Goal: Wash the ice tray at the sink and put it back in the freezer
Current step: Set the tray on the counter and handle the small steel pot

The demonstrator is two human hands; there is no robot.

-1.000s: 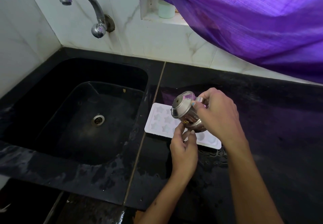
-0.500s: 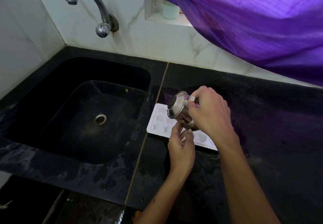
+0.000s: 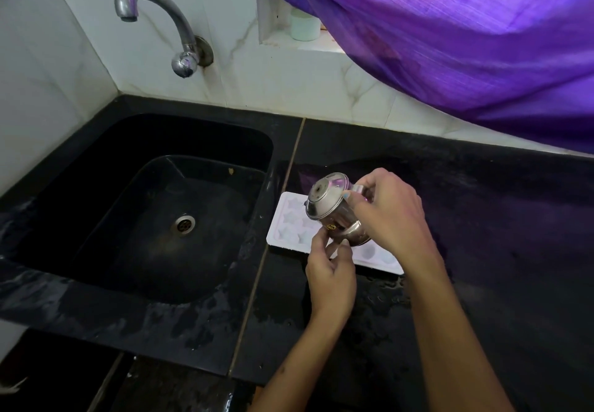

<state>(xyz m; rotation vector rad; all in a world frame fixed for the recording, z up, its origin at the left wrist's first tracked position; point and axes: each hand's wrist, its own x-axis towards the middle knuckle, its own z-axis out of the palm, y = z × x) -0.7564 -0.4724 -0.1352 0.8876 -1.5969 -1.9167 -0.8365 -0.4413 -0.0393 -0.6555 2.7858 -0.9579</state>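
A white ice tray with star-shaped cells lies flat on the black counter, just right of the sink. My right hand grips the handle of a small steel jug and holds it tipped on its side above the middle of the tray. My left hand is at the tray's near edge, its fingertips and thumb curled onto that edge below the jug. The jug and both hands hide the tray's middle cells. No pouring water is visible.
A steel tap juts from the white tiled wall over the sink, and no water runs from it. A drain sits in the basin floor. A purple curtain hangs over the counter's back right, beside a pale container on the ledge. The counter's front is wet.
The view has shifted slightly. Both hands, the tipped jug and the tray keep nearly the same pose.
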